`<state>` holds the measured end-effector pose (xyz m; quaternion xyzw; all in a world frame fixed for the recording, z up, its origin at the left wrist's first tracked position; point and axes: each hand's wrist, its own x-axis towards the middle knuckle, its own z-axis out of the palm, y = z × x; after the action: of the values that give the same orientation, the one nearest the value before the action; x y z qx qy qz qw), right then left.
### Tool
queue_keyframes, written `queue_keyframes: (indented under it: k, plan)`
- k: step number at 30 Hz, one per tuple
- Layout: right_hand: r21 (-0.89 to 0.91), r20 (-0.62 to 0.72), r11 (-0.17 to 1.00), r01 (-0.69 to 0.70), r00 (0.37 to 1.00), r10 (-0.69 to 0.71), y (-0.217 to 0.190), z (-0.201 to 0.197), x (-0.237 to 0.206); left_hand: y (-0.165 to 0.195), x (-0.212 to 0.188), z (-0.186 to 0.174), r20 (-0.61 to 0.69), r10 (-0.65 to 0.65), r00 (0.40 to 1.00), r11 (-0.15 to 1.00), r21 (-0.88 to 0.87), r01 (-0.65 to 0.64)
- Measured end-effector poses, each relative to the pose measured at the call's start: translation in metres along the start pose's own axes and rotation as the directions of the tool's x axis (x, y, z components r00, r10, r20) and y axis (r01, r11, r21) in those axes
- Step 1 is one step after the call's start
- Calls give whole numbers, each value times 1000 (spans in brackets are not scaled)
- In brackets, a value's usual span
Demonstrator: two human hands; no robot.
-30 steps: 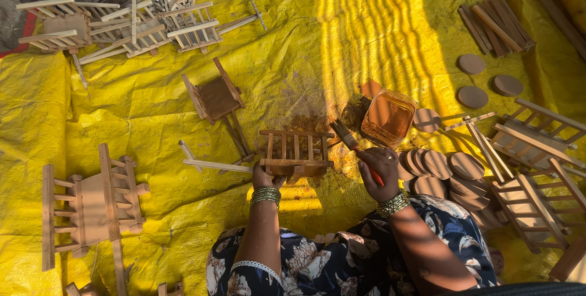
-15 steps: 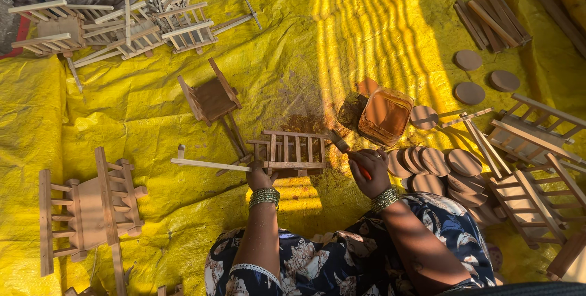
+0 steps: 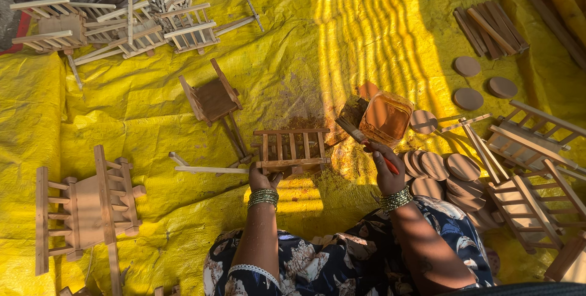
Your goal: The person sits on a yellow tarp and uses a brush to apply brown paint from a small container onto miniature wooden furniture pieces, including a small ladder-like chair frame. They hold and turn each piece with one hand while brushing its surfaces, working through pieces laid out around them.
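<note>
Gripping a slatted wooden frame (image 3: pixel 290 148), left hand (image 3: pixel 262 180); right hand (image 3: pixel 384 171) holds a brush (image 3: pixel 360 137).

The small slatted frame (image 3: pixel 292 149) is bare, matt wood, same as the round discs (image 3: pixel 448 166) and the unfinished racks (image 3: pixel 85 207) lying about. Under them the yellow sheet (image 3: pixel 342 33) looks like crinkled plastic, glossy where sun hits. The orange tub (image 3: pixel 384 118) is translucent plastic, stained rough brown.
</note>
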<state>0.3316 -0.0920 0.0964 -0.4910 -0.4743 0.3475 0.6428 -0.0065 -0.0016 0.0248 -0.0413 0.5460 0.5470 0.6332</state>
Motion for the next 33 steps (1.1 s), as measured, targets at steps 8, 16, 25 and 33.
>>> queue_keyframes:
  k: [8, 16, 25, 33]
  plan:
    - [202, -9, 976, -75, 997, 79, 10, 17, -16, -1, -14, 1, 184, -144, 972, 945, -266, 191]
    - [359, -112, 933, 3, 993, 40, 8, 17, -20, -4, -16, 4, 313, -90, 945, 968, -194, 157]
    - [104, -107, 994, -22, 994, 34, -10, 11, -14, -8, -24, 10, 225, -127, 966, 974, -155, 164]
    - [-49, -20, 998, -40, 999, 40, -17, 8, -14, -9, -16, 10, 178, -45, 983, 991, -115, 66]
